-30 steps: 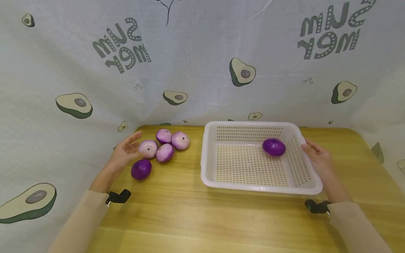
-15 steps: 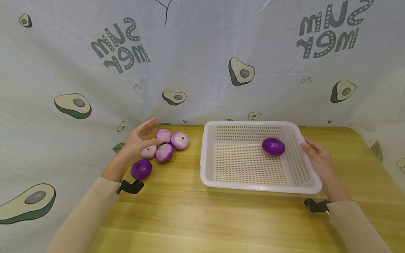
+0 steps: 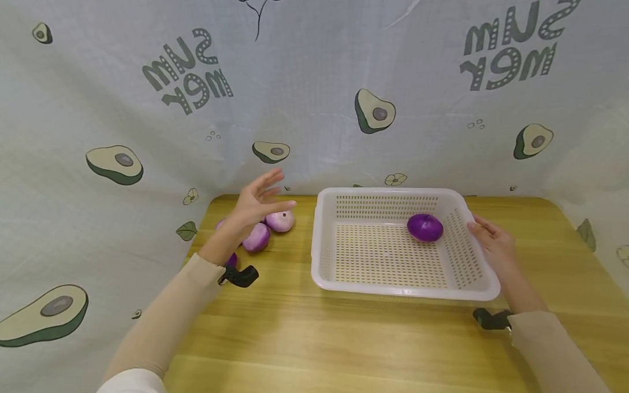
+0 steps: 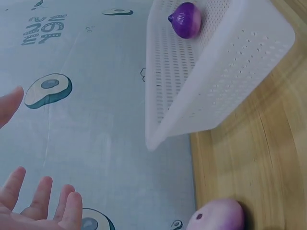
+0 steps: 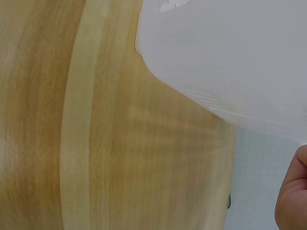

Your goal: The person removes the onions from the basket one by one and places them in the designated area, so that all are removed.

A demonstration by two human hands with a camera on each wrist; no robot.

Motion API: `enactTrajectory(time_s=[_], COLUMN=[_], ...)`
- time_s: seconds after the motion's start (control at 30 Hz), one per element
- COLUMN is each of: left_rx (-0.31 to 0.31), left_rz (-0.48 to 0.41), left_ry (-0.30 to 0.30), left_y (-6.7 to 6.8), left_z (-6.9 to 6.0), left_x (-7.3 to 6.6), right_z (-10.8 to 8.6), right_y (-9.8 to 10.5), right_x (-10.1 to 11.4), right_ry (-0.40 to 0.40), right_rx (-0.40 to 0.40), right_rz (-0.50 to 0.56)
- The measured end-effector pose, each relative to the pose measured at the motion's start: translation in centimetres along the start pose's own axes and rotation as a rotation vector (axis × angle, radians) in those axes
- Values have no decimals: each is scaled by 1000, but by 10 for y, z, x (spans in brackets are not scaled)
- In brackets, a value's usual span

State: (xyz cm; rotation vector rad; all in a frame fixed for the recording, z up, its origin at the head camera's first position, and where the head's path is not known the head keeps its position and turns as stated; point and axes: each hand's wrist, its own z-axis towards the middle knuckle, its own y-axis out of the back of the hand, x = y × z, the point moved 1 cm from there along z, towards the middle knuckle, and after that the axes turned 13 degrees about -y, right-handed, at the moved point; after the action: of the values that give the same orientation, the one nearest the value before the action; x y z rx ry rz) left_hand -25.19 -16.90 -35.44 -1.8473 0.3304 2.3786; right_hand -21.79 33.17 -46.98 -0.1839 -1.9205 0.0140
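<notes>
My left hand [image 3: 251, 209] hovers above the group of red onions at the left, thumb and fingers spread, holding nothing. Two pale purple-and-white onions, one [image 3: 280, 221] farther back and one [image 3: 256, 238] nearer, show beside it. The hand and wrist partly cover the others, including a dark purple onion [image 3: 232, 259]. At the right, my right hand [image 3: 496, 249] grips the right rim of a white perforated plastic basket [image 3: 384, 292], thumb on the edge. One dark purple onion [image 3: 425, 228] lies inside, toward the basket's right end. The left wrist view shows the spread fingers [image 4: 42, 196] with no onion between them.
The wooden table [image 3: 361, 348] runs beneath everything. A pale cloth [image 3: 319, 75] printed with avocados hangs behind it and along the left side. Between the onion group and the basket lies a narrow strip of bare wood.
My left hand has moved right and away from me across the onions, from their left side to above them. The right hand, basket and onions stay put.
</notes>
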Motion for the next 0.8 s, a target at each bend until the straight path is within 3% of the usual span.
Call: enactTrajectory(time_s=[0.37, 0.6, 0.8], left_rx=[57, 70, 123], left_rz=[38, -35, -72], left_ry=[-1, -4, -9], left_y=[-37, -73, -104], left_z=[14, 28, 39], left_x=[6, 20, 25], right_z=[0, -1, -2], right_y=[2, 0, -1], right_x=[-1, -1, 1], right_ry=[-5, 10, 3], right_rx=[-17, -26, -42], right_rz=[-17, -12, -24])
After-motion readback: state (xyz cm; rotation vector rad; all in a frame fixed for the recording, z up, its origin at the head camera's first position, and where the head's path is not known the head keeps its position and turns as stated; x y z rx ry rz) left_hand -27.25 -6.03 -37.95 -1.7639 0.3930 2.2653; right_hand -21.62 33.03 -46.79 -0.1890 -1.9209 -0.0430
